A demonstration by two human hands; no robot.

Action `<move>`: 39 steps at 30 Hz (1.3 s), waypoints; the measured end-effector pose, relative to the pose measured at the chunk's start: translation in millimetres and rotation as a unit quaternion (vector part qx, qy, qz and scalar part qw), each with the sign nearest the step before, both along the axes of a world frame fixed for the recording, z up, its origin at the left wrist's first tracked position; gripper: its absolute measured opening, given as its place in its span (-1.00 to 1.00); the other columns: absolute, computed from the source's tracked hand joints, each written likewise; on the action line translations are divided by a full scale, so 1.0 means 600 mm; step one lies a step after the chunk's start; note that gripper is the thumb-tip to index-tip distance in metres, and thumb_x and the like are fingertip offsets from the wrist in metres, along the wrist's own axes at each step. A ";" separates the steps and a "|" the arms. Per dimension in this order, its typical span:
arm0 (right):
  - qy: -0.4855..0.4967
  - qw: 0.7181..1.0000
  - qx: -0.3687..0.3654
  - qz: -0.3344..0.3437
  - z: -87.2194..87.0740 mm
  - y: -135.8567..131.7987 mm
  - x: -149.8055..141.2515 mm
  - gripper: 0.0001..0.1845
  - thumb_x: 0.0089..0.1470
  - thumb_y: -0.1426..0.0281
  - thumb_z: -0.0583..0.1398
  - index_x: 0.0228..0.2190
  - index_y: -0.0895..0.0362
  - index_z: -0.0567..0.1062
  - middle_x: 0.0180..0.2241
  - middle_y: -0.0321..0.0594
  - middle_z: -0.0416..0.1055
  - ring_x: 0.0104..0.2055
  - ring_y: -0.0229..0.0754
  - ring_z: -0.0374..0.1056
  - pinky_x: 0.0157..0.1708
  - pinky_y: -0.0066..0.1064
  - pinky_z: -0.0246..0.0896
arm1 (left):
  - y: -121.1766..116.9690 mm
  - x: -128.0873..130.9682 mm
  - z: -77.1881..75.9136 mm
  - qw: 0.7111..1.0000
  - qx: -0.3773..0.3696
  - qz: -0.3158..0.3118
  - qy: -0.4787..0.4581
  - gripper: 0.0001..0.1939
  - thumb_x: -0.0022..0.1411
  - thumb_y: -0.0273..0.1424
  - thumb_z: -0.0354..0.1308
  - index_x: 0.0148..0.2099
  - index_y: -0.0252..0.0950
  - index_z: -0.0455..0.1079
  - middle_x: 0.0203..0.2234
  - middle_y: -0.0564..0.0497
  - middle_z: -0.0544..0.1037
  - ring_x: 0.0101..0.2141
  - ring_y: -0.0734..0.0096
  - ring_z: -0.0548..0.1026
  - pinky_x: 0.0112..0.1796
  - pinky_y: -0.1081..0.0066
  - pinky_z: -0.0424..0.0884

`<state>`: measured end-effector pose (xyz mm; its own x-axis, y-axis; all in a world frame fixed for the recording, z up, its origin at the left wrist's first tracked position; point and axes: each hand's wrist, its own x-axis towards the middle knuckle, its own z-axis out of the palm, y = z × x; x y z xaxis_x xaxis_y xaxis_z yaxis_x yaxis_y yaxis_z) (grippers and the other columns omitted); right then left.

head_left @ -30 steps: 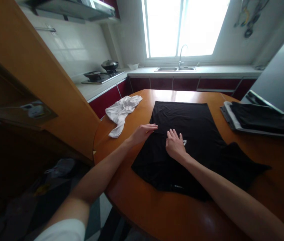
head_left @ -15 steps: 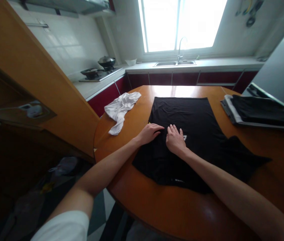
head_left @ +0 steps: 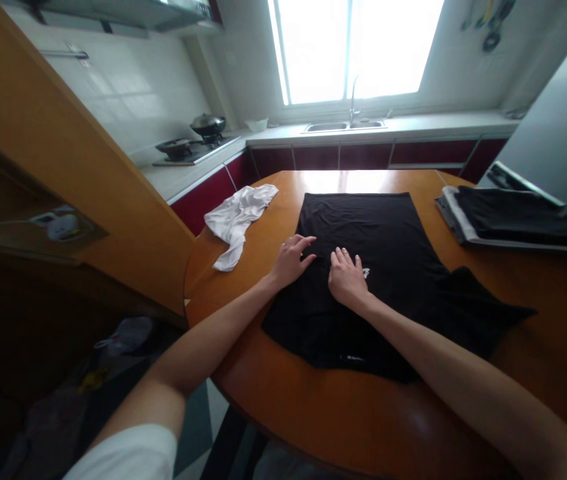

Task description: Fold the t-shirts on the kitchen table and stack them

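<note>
A black T-shirt [head_left: 363,220] lies spread on the wooden table [head_left: 273,400], its right sleeve sticking out to the right and its left side folded inward. My left hand [head_left: 292,261] is over the shirt's left edge, thumb and fingers apart, with nothing seen between them. Flat on the middle of the cloth rests my right hand [head_left: 347,277], fingers stretched out, beside a small white print [head_left: 366,273]. Another small white mark shows near the shirt's front edge.
A crumpled white cloth [head_left: 237,217] lies at the table's left. Folded dark and grey garments [head_left: 518,217] are stacked at the right. Beyond the table are a counter with a sink [head_left: 346,126], a stove with pans [head_left: 207,125], and a window.
My left hand has lifted slightly and shifted left, its thumb and fingers spreading apart. My right hand stays on the shirt. The whole view has shifted a little.
</note>
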<state>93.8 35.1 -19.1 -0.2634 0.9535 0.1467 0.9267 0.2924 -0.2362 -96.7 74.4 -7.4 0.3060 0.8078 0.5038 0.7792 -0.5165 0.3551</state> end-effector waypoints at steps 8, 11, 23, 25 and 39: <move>0.049 0.998 0.039 0.026 0.007 -0.002 -0.001 -0.38 0.27 0.51 -0.10 0.32 0.33 0.21 0.39 0.00 0.03 0.45 -0.06 -0.12 0.40 -0.04 -0.28 | 0.032 -0.084 0.013 0.992 -0.040 0.086 -0.084 -0.76 0.27 -0.50 0.07 -0.19 -0.26 0.58 -0.22 -0.05 0.65 -0.15 0.26 0.59 -0.01 0.31 0.47; 0.079 0.990 0.059 0.106 0.011 -0.007 -0.005 -0.42 0.32 0.46 -0.11 0.31 0.29 0.25 0.39 -0.07 0.05 0.45 -0.14 -0.12 0.41 -0.16 -0.27 | 0.031 -0.093 0.011 0.994 -0.059 0.038 -0.082 -0.81 0.24 -0.41 0.14 -0.20 -0.24 0.60 -0.23 -0.03 0.65 -0.16 0.27 0.59 -0.02 0.33 0.48; 0.048 0.981 0.003 0.189 0.004 -0.012 -0.010 -0.43 0.36 0.29 -0.02 0.31 0.23 0.26 0.41 -0.04 -0.01 0.47 -0.10 -0.15 0.41 -0.08 -0.26 | 0.026 -0.074 0.003 0.997 -0.068 -0.033 -0.009 -0.67 0.37 -0.27 0.07 0.00 -0.28 0.59 0.00 -0.13 0.58 0.00 0.22 0.55 0.12 0.24 0.43; 0.050 0.980 0.004 0.191 0.003 -0.012 -0.010 -0.43 0.35 0.30 -0.02 0.30 0.24 0.27 0.41 -0.02 0.00 0.46 -0.09 -0.15 0.41 -0.08 -0.26 | 0.024 -0.070 0.000 0.993 -0.095 -0.055 0.032 -0.58 0.43 -0.25 -0.01 0.16 -0.29 0.49 0.15 -0.15 0.49 0.18 0.17 0.43 0.23 0.17 0.30; 0.025 0.974 0.055 0.218 0.041 -0.032 -0.010 -0.59 0.35 0.35 0.02 0.12 0.17 0.46 0.27 0.02 0.27 0.35 -0.02 0.10 0.34 -0.12 -0.08 | 0.020 -0.069 -0.015 0.956 -0.219 -0.056 0.189 -0.37 0.49 -0.07 -0.15 0.49 -0.12 -0.04 0.46 -0.09 -0.10 0.43 0.04 -0.19 0.33 -0.14 -0.19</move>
